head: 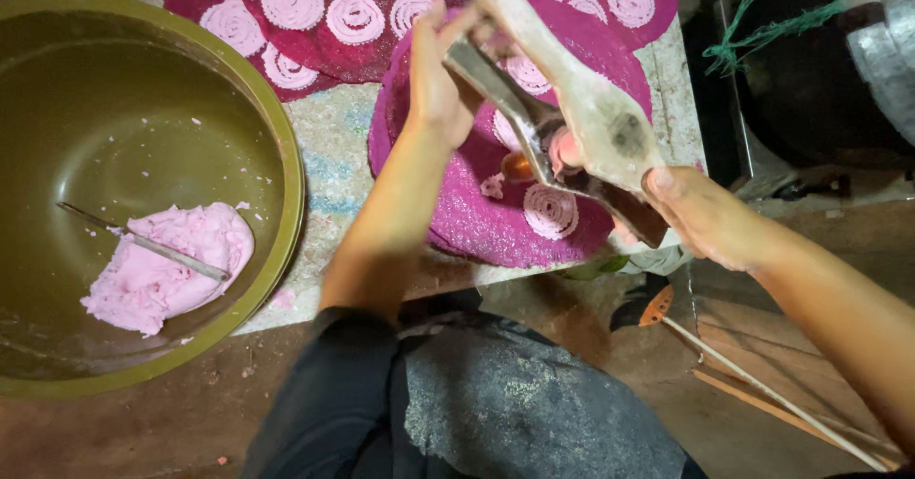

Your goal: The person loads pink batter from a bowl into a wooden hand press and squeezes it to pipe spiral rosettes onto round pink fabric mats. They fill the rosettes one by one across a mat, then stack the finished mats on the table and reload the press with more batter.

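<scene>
Both hands grip the hinged press (572, 117), left hand (438, 83) on its far handle, right hand (701, 214) on the near one, above the magenta mat (477, 217), where any tilt, I'd guess, could smear the pink coil (550, 210).

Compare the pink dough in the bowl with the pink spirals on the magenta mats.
The dough lump is one shapeless mass in the olive bowl, a metal tool resting on it. The spirals are many small flat coils spread over the magenta mats. Both are the same pale pink.
</scene>
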{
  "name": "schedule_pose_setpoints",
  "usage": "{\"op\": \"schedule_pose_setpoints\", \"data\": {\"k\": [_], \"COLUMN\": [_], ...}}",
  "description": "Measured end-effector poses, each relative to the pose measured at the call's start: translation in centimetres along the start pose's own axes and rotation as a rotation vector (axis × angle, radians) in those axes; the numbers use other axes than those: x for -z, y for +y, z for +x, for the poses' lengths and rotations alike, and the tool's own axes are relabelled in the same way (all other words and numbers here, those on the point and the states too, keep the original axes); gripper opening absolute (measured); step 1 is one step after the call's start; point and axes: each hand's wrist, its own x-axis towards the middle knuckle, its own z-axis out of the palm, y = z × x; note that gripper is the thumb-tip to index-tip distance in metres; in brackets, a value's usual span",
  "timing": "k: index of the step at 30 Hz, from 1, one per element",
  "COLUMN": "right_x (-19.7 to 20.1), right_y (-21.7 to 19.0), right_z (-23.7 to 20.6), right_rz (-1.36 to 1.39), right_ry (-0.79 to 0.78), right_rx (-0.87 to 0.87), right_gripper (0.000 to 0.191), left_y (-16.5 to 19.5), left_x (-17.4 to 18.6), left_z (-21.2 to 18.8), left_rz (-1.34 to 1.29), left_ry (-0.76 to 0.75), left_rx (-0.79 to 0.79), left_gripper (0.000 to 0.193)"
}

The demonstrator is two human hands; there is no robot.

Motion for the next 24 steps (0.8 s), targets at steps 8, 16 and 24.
{"op": "schedule_pose_setpoints", "data": {"k": [8, 16, 24], "right_x": [1.0, -1.9, -7.5], "right_y": [8.3, 9.9, 9.6], "right_z": [2.9, 4.8, 1.9], "right_rz": [0.187, 0.395, 0.550], "right_ry": [0.158, 0.320, 0.078], "right_rx": [0.112, 0.333, 0.487], "right_gripper": [0.076, 0.097, 0.109], "left_y": [-6.5, -5.8, 9.8], "left_x": [5.1, 2.9, 5.4], "left_z": [-8.5, -11.9, -23.3], "left_rz": [0.807, 1.669, 1.162], "left_ry": [-0.194, -0.170, 0.594], "left_rx": [-0.020, -0.479, -0.133], "left_gripper": [0.050, 0.034, 0.026]}}
